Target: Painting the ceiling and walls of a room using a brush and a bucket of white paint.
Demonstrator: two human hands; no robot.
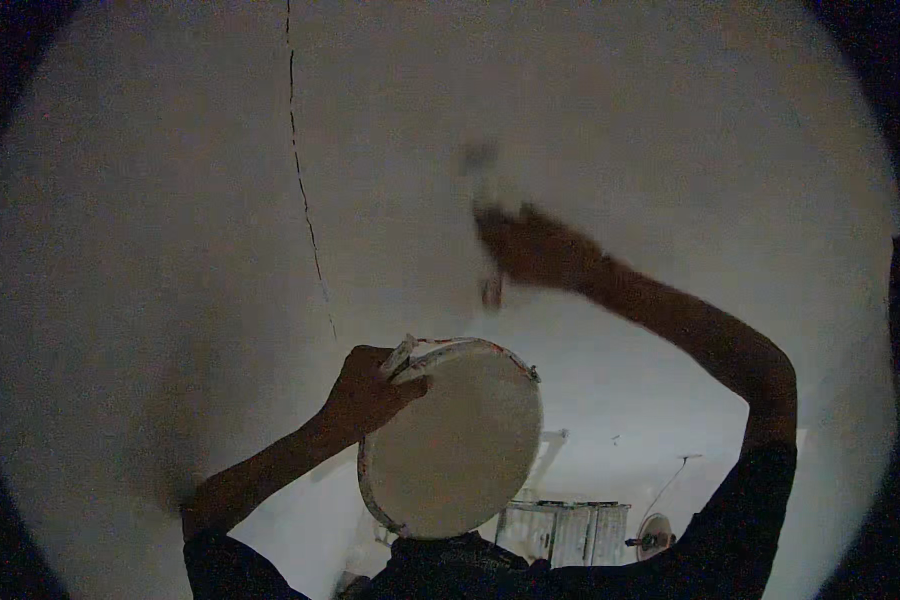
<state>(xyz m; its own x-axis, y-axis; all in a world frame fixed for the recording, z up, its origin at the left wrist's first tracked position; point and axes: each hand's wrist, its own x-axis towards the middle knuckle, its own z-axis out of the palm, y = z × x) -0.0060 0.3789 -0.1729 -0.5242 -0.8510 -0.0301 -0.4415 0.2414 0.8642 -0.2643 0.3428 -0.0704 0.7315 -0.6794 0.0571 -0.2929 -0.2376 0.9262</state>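
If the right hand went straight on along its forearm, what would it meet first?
Across the picture, the right hand would likely meet the dark crack in the pale surface; depth is unclear.

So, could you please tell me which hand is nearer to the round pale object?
Left. The left hand grips the round pale object at its edge; the right hand is apart from it, higher and farther right in view, holding a blurred tool.

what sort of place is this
Probably a room indoors: a broad pale wall or ceiling, a greyish panelled structure and, lower right, what looks like a fan.
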